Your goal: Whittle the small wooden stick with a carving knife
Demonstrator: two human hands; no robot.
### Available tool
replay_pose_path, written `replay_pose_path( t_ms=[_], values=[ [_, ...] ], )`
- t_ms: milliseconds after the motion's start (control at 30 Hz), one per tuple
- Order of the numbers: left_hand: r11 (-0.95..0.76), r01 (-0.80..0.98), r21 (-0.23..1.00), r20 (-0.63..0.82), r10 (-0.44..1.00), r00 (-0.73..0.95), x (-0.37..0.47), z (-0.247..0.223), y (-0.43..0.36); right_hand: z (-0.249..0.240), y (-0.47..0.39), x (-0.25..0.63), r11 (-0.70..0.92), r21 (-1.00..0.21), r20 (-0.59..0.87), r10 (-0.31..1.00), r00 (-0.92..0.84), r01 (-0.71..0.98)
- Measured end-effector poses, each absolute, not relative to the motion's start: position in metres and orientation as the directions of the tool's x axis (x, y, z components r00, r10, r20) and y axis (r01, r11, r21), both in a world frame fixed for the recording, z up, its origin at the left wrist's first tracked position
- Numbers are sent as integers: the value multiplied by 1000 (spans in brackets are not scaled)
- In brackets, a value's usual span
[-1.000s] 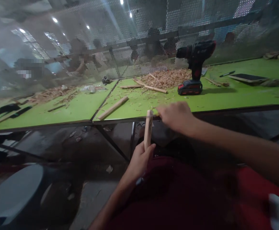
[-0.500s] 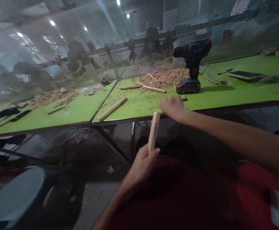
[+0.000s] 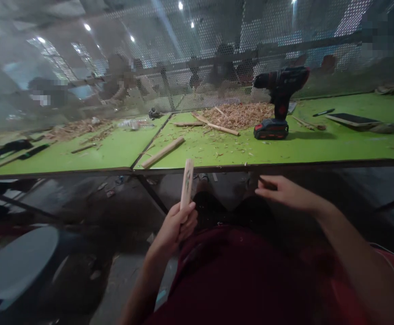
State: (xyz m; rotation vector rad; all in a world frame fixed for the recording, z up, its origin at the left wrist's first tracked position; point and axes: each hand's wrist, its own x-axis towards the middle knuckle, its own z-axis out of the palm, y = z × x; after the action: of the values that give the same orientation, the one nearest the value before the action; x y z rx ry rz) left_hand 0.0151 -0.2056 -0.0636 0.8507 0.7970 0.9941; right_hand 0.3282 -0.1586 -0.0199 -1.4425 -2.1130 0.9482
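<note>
My left hand (image 3: 175,225) is wrapped around the lower end of a pale wooden stick (image 3: 187,183), which points up with a dark marking on its face. My right hand (image 3: 289,194) hangs in front of the table edge, fingers pinched on a slim dark tool (image 3: 267,183). Most of that tool is hidden by the fingers, so its kind does not show. Between the hands there is a wide gap. Another wooden stick (image 3: 163,153) lies on the green table (image 3: 217,158), just beyond my left hand.
A cordless drill (image 3: 281,101) stands upright on its battery beside a heap of wood shavings (image 3: 240,115). Farther right are a pen (image 3: 323,113) and a phone (image 3: 352,119). A perforated screen (image 3: 197,63) rises behind the table. At lower left is a grey stool (image 3: 20,266).
My right hand has come off the tabletop, back toward me and to the right, carrying the dark tool. My left hand has shifted left with the wooden stick.
</note>
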Motion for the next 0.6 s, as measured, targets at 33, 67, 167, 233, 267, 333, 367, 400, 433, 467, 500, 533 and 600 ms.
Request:
replay_pose_path(
  t_ms=[33, 67, 167, 233, 267, 333, 367, 400, 433, 467, 500, 533, 600],
  values=[
    [287, -356, 889, -178, 934, 311, 8, -67, -206, -37, -166, 333, 188, -762, -83, 921, -381, 620],
    [282, -342, 897, -186, 940, 287, 0, -71, -207, -55, -173, 336, 149, -789, -114, 918, -379, 596],
    [290, -310, 905, -226, 947, 227, -17, -81, -210, -107, -181, 324, 101, -823, -194, 875, -443, 559],
    [286, -315, 905, -233, 953, 195, -24, -86, -212, -134, -177, 304, 117, -838, -213, 830, -516, 533],
    [281, -320, 905, -233, 955, 182, -25, -88, -213, -143, -173, 293, 136, -848, -215, 795, -567, 512],
    [276, -321, 906, -234, 958, 163, -26, -90, -214, -156, -162, 272, 182, -851, -220, 728, -649, 493],
    [275, -317, 907, -236, 959, 158, -25, -91, -214, -160, -157, 263, 206, -844, -224, 703, -675, 495],
    [273, -314, 909, -234, 960, 156, -24, -92, -214, -163, -152, 256, 230, -833, -228, 686, -691, 504],
    [271, -313, 910, -231, 960, 158, -23, -93, -213, -165, -147, 250, 252, -818, -232, 678, -697, 517],
    [267, -317, 910, -226, 961, 161, -23, -94, -212, -167, -143, 246, 270, -802, -237, 675, -699, 533],
    [264, -323, 909, -220, 961, 167, -22, -95, -211, -168, -140, 243, 283, -784, -247, 675, -695, 553],
    [262, -329, 907, -215, 961, 173, -21, -97, -210, -170, -137, 241, 290, -764, -260, 679, -686, 577],
    [258, -334, 906, -208, 962, 179, -20, -100, -209, -174, -133, 240, 277, -721, -297, 705, -645, 635]
  ],
)
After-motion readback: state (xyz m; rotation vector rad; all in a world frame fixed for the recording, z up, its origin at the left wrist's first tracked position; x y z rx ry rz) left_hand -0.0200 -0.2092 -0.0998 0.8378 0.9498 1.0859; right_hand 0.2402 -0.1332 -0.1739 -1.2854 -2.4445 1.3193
